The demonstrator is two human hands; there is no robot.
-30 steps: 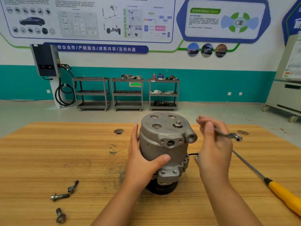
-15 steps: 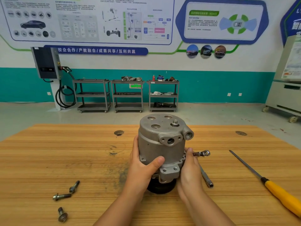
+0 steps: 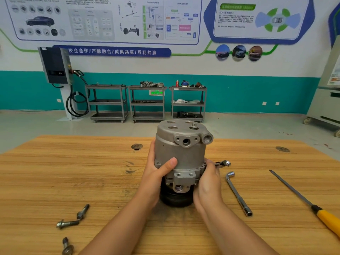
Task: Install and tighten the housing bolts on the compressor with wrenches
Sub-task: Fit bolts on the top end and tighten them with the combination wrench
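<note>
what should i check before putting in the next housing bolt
1. Compressor steady and upright on the table: ok, the left hand grips it and the right hand braces the other side.
2. Open holes on top: ok, only one seated bolt shows.
3. Loose bolts at hand: ok, three lie on the left.
4. Right hand free to pick a bolt: not ok, the small wrench is in it.
5. Socket wrench near: ok, it lies beside the right hand.
6. Seated bolt tight: cannot tell.
</note>
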